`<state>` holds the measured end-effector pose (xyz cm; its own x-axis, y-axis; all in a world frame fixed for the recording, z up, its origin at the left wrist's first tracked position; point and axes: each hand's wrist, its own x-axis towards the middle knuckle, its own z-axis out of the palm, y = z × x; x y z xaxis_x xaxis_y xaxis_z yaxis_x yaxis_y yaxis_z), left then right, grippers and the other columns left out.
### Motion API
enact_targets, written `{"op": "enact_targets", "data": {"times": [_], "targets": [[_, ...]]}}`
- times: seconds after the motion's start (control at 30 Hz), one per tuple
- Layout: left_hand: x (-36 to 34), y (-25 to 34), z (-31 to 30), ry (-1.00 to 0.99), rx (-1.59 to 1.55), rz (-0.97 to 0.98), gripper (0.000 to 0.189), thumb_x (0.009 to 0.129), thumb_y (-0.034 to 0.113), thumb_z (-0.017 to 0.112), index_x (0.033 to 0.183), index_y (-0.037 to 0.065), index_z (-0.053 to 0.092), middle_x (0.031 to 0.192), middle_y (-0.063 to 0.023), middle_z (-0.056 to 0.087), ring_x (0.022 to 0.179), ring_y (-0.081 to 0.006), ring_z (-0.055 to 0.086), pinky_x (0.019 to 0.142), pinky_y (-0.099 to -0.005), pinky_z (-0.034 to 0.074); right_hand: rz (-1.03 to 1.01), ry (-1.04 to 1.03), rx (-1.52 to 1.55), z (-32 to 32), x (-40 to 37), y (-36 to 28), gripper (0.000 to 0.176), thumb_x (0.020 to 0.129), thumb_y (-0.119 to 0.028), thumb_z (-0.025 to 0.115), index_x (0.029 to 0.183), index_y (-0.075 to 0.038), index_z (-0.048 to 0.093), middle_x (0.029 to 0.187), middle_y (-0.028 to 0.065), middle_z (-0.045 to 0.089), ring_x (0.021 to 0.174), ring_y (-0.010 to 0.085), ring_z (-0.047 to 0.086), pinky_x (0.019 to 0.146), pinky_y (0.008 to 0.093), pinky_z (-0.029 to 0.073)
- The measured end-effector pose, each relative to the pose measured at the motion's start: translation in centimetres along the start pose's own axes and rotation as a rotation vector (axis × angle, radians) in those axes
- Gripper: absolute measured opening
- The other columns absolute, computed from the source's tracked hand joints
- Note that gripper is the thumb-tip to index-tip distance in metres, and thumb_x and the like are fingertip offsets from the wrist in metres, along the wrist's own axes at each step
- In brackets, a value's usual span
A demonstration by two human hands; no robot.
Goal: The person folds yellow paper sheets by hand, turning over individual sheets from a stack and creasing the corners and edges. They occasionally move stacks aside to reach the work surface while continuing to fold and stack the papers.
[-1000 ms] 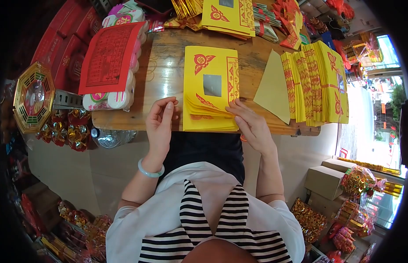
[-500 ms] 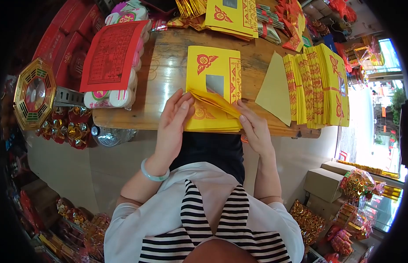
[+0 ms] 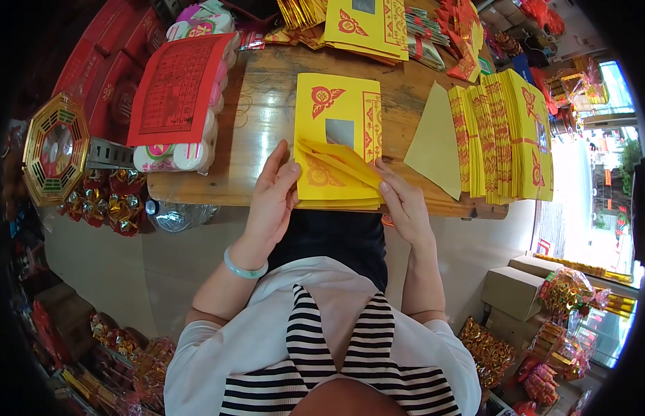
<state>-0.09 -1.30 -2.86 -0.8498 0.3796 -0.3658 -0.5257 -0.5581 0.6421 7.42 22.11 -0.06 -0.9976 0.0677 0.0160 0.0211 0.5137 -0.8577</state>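
A stack of yellow printed paper sheets, with red leaf designs and a silver square, lies at the table's front edge. Over its lower half a folded yellow sheet is partly raised, its fold gaping at the left. My right hand pinches the right end of this sheet between thumb and fingers. Beside the stack's left edge is my left hand, index finger stretched up and thumb apart from it. Whether its thumb touches the paper is hard to make out. A pale bangle circles the left wrist.
On the wooden table, a plain tan sheet and an upright row of yellow folded papers stand at the right. A red sheet covers wrapped white rolls at the left. More yellow papers lie at the back.
My left hand has moved off the sheet's upper left fold, slightly down and left. The fold has opened there. My right hand keeps its pinch in nearly the same place.
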Motion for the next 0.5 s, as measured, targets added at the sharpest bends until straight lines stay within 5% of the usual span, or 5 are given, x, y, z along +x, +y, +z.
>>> {"op": "enact_targets", "data": {"times": [0.2, 0.33, 0.37, 0.5], "targets": [[0.3, -0.4, 0.4, 0.041, 0.277, 0.122, 0.053, 0.097, 0.005, 0.055, 0.147, 0.003, 0.035, 0.111, -0.008, 0.059, 0.076, -0.0103, 0.056, 0.068, -0.0185, 0.049, 0.02, 0.004, 0.011, 0.0, 0.0, -0.3, 0.03, 0.097, -0.007, 0.051, 0.123, 0.006, 0.061, 0.128, 0.0155, 0.064, 0.13, 0.0319, 0.052, 0.098, 0.0313, 0.044], [0.1, 0.1, 1.0, 0.056, 1.253, 0.756, 0.047, 0.099, 0.006, 0.053, 0.143, 0.0, 0.035, 0.107, -0.0116, 0.058, 0.089, -0.0149, 0.06, 0.077, -0.0207, 0.049, 0.007, 0.021, 0.034, 0.1, 0.0, -0.2, 0.029, 0.097, -0.006, 0.051, 0.121, 0.004, 0.062, 0.127, 0.0152, 0.064, 0.131, 0.0325, 0.051, 0.098, 0.0315, 0.044], [0.2, 0.0, 1.0, 0.055, 1.253, 0.756, 0.047, 0.099, 0.006, 0.053, 0.143, 0.0, 0.035, 0.107, -0.0116, 0.058, 0.089, -0.0149, 0.06, 0.077, -0.0207, 0.049, 0.007, 0.022, 0.034, 0.1, 0.0, -0.2, 0.029, 0.097, -0.006, 0.051, 0.121, 0.004, 0.062, 0.127, 0.0152, 0.064, 0.131, 0.0325, 0.051, 0.098, 0.0315, 0.044], [0.6, -0.1, 1.0, -0.072, 0.356, 0.08, 0.037, 0.101, 0.018, 0.054, 0.133, 0.003, 0.041, 0.107, -0.0125, 0.058, 0.083, -0.0178, 0.064, 0.076, -0.0247, 0.054, -0.06, -0.013, 0.016, 0.1, 0.0, -0.1, 0.028, 0.096, -0.005, 0.052, 0.12, 0.002, 0.064, 0.126, 0.0149, 0.065, 0.131, 0.0336, 0.05, 0.1, 0.0332, 0.044]]}}
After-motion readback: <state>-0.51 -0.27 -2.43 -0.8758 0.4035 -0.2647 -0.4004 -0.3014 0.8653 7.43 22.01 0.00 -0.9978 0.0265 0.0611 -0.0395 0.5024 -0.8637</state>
